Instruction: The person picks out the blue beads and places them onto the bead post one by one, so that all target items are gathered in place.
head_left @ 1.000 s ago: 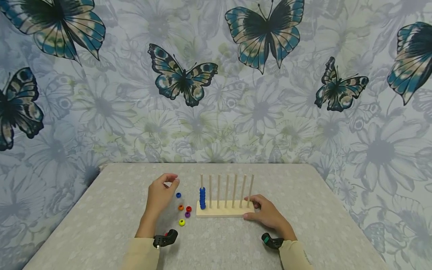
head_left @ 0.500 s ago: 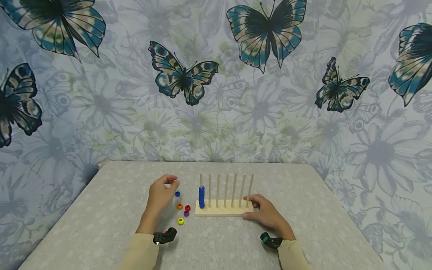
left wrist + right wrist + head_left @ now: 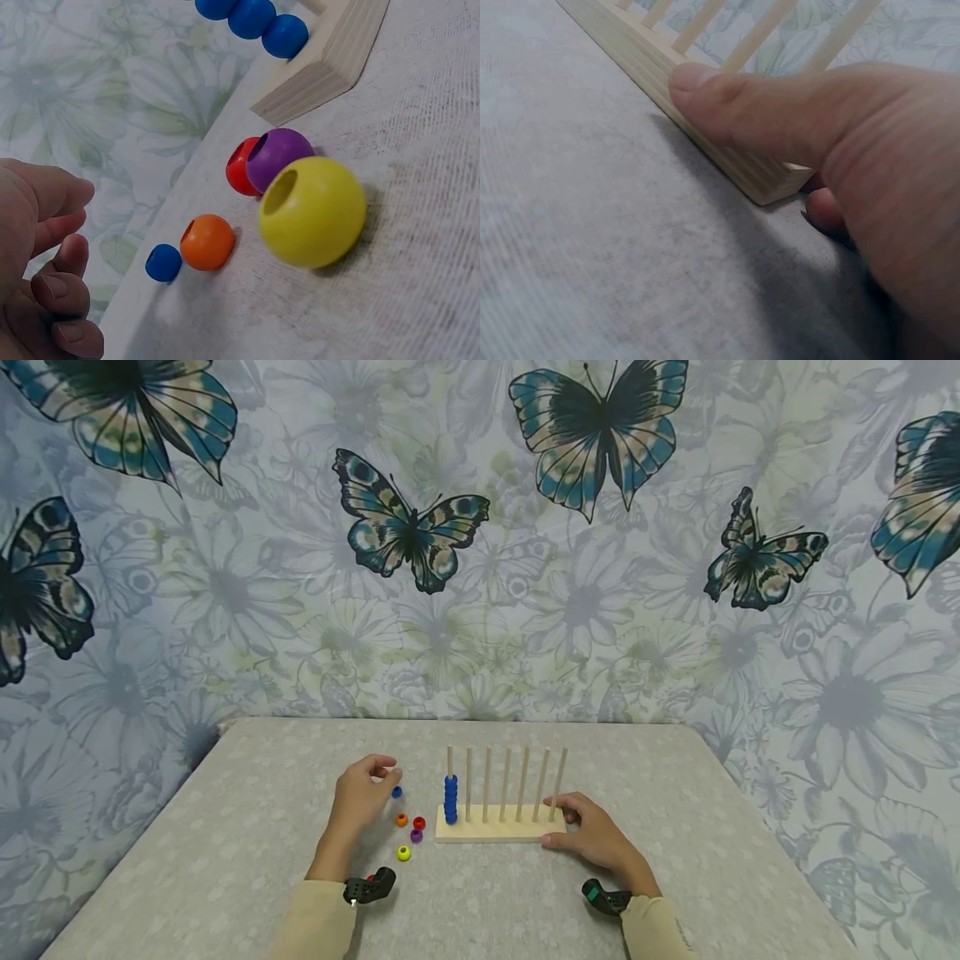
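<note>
A wooden peg stand (image 3: 495,833) with a row of upright pegs sits on the table; blue beads (image 3: 451,800) are stacked on its leftmost peg. My right hand (image 3: 592,833) grips the stand's right end, thumb (image 3: 735,105) against the front edge and fingers behind. My left hand (image 3: 360,797), its fingers loosely bent and holding nothing, hovers by a loose blue bead (image 3: 163,262). Nearer me lie an orange bead (image 3: 207,242), a red bead (image 3: 419,822), a purple bead (image 3: 279,159) and a yellow bead (image 3: 313,212).
Another red bead (image 3: 371,879) shows partly behind the black wrist camera (image 3: 370,887) on the left. A pale patterned cloth covers the table (image 3: 480,910). Behind its far edge stands a wall (image 3: 585,652) printed with butterflies and flowers.
My left hand has lowered slightly toward the loose blue bead. The right hand keeps its grip on the stand, and the beads have not moved. The head view has shifted a little.
</note>
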Demonstrator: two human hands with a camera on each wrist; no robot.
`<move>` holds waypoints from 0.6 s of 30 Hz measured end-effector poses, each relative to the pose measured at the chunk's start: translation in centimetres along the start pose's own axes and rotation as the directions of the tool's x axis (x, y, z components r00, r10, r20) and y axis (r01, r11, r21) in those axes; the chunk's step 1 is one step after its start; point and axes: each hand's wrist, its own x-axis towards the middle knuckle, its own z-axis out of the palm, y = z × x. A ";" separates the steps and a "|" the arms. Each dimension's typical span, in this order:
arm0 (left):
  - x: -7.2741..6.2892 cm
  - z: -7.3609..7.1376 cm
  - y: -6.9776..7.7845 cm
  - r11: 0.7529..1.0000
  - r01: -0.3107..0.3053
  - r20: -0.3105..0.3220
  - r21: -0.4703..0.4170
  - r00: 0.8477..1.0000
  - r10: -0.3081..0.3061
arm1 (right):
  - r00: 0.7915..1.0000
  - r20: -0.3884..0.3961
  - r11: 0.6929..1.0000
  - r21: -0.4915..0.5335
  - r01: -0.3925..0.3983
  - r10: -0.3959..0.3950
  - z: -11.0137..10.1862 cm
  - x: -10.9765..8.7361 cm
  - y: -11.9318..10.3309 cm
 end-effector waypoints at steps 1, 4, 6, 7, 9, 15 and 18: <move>0.1 0.1 -0.1 1.000 0.002 0.002 0.010 1.000 -0.002 | 1.000 0.002 1.000 0.004 -0.002 0.002 0.0 0.0 0.0; 0.1 0.4 -0.3 1.000 0.008 0.013 0.029 1.000 -0.008 | 1.000 0.004 1.000 0.008 -0.003 0.003 -0.1 0.0 0.1; 0.0 0.5 -0.4 0.999 0.018 0.025 0.035 0.999 -0.019 | 1.000 0.004 1.000 0.010 -0.007 0.007 0.0 0.0 0.1; 0.0 0.5 -0.4 0.999 0.026 0.029 0.036 0.999 -0.027 | 1.000 0.006 1.000 0.014 -0.011 0.011 0.0 0.0 0.2; -0.1 0.6 -0.5 0.998 0.044 0.039 0.036 0.998 -0.045 | 1.000 0.005 1.000 0.015 -0.017 0.017 0.1 0.0 0.2; -0.3 0.7 -0.8 0.996 0.069 0.084 0.046 0.994 -0.073 | 1.000 0.009 1.000 0.015 -0.016 0.016 0.0 0.0 0.2; -0.3 0.7 -1.0 0.996 0.057 0.098 0.062 0.993 -0.063 | 1.000 0.011 1.000 0.019 -0.013 0.013 0.0 0.0 0.2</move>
